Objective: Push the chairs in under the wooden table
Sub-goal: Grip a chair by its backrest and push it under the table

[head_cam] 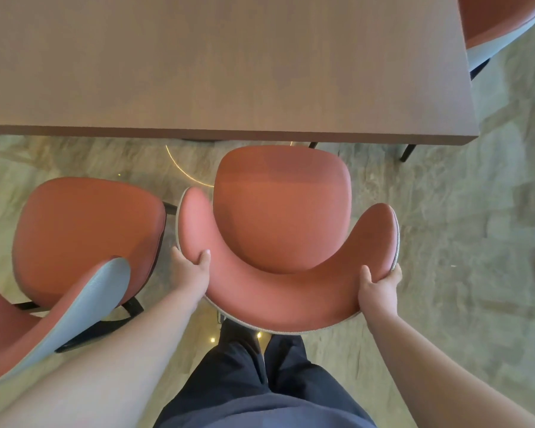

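Observation:
A chair (281,208) with a rust-red seat and curved backrest stands right in front of me, its seat front just short of the wooden table's (229,72) near edge. My left hand (190,270) grips the backrest's left side and my right hand (379,288) grips its right side. A second rust-red chair (87,233) with a grey-backed rest stands to the left, farther out from the table.
A third red chair (504,23) sits past the table's right end at the top right. Dark table legs (408,151) show under the near edge. My dark-trousered legs (254,375) stand behind the chair on a marbled grey floor.

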Demonstrator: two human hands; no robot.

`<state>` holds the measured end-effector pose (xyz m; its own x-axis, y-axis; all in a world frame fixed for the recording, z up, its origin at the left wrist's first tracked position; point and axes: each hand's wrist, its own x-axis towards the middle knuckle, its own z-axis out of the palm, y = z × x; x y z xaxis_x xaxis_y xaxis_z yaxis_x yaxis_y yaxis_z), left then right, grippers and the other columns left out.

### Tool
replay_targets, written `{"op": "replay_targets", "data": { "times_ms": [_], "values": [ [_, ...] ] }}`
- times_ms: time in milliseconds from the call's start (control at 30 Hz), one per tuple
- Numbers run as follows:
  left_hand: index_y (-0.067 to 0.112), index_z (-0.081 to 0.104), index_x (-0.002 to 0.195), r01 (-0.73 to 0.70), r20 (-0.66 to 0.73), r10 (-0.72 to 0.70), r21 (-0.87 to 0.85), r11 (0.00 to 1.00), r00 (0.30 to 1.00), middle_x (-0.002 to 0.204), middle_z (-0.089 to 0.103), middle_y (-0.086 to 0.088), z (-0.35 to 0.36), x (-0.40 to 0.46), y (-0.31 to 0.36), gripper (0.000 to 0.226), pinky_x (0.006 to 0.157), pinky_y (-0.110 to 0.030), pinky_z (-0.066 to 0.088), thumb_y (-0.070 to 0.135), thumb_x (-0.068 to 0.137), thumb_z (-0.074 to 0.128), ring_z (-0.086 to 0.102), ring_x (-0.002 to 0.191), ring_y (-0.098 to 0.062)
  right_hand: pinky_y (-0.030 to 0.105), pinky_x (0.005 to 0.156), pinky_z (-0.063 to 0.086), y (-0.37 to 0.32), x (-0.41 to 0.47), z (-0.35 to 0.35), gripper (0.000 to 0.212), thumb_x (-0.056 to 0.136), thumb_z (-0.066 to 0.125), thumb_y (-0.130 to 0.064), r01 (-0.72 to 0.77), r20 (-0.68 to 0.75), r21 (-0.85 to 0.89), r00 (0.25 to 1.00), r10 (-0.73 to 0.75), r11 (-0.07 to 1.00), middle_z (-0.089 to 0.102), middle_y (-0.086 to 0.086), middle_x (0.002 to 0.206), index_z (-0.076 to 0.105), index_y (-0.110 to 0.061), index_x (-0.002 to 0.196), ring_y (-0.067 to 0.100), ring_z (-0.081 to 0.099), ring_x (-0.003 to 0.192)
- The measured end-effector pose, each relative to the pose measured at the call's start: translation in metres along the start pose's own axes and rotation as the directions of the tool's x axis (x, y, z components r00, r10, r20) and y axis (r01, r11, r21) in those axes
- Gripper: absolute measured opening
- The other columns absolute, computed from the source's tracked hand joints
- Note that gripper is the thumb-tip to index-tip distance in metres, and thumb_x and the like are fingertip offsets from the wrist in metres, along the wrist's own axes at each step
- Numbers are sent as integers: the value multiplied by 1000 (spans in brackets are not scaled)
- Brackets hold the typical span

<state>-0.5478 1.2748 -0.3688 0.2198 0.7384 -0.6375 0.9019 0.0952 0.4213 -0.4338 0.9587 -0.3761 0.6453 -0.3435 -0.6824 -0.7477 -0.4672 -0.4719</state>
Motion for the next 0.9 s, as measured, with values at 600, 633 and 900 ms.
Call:
{"op": "replay_targets", "data": {
  "times_ms": [600, 633, 900],
  "values": [
    [5, 32, 149, -17, -153, 46, 187, 982, 987, 145, 55, -24, 17, 5, 2, 58, 75, -48, 44, 33, 104, 54, 61, 119, -48, 45, 84, 45, 12, 22, 20, 70, 101, 51, -43, -27, -164, -141, 986, 4, 990, 61, 20, 132, 11, -30, 157, 45, 63, 110],
    [6, 29, 151, -22, -133, 47, 179, 984, 990, 147, 53, -23, 16, 5, 1, 60, 78, -49, 45, 34, 104, 53, 60, 120, -49, 45, 84, 45, 11, 21, 19, 71, 101, 51, -42, -23, -152, -136, 988, 2, 990, 61, 20, 133, 10, -29, 158, 45, 63, 110],
    [10, 31, 145, 3, 181, -3, 1, 1000, 983, 143, 52, -15, -11, 17, -16, 60, 66, -35, 51, 34, 99, 62, 59, 107, -32, 54, 94, 54, -2, 6, -5, 80, 96, 57, -43, -17, 42, -108, 999, 22, 994, 53, 4, 123, 10, -29, 160, 36, 61, 104]
  ]
}}
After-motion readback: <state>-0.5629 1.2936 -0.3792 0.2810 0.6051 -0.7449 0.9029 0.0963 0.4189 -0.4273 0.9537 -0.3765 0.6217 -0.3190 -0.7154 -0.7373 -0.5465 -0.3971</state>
